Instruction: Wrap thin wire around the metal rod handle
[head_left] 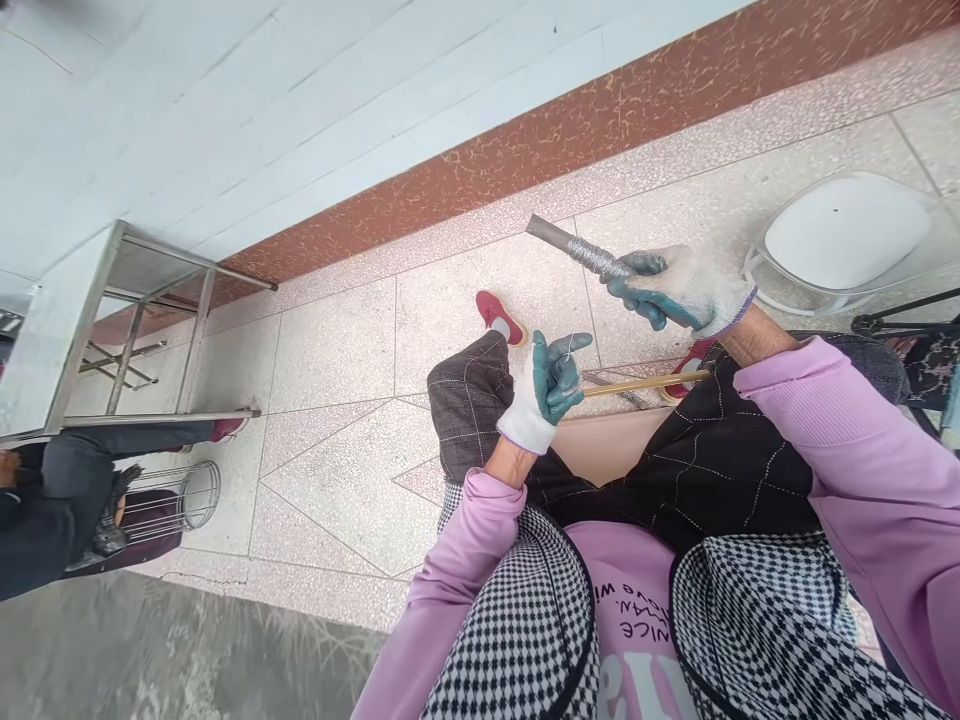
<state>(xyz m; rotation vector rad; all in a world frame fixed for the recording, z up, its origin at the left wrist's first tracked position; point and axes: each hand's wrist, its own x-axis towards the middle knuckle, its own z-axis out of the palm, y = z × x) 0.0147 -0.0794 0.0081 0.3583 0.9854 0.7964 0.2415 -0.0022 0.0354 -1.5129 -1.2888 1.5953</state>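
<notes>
I sit with both hands in white gloves with green palms. My right hand is closed around one end of a grey metal rod, which points up and left and has thin wire wound tightly around its middle. My left hand is held lower, above my left knee, with thumb and fingers pinched on a thin strand of wire. A yellow wooden stick lies across my lap between the two hands.
Red shoes rest on the speckled tile floor. A white plastic seat stands at the right. At the left are a metal table frame, a wire cage and a seated person in dark clothes.
</notes>
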